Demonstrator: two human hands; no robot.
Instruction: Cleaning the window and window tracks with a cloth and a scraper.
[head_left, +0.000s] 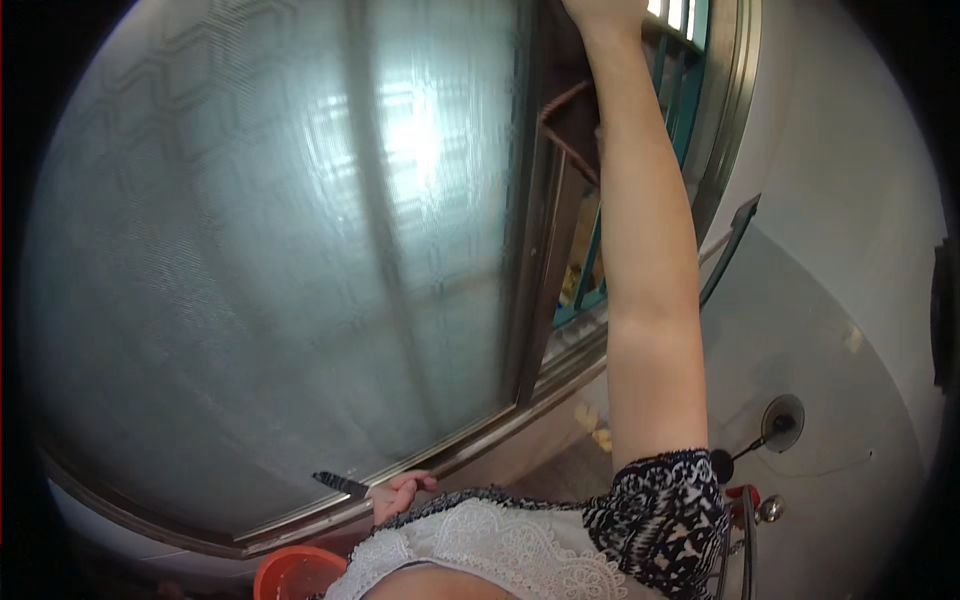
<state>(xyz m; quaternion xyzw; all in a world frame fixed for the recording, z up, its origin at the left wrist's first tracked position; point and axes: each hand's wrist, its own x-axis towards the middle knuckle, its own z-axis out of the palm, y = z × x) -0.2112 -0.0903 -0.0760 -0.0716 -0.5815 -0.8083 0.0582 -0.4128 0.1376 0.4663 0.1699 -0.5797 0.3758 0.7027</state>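
My left hand is low in the head view, beside the bottom rail of a sliding window frame, closed around a tool with a black handle. My right arm reaches up to the top edge, where the right hand is mostly cut off and its fingers are hidden. Beside that forearm hangs a dark brown cloth with a corded edge; whether I grip it cannot be told. A large patterned frosted glass pane fills the left side.
Green window bars stand behind my right arm. An orange plastic bucket is at the bottom. To the right are a grey wall, a dark bracket, a round fitting on a thin stem and a metal frame with a shiny knob.
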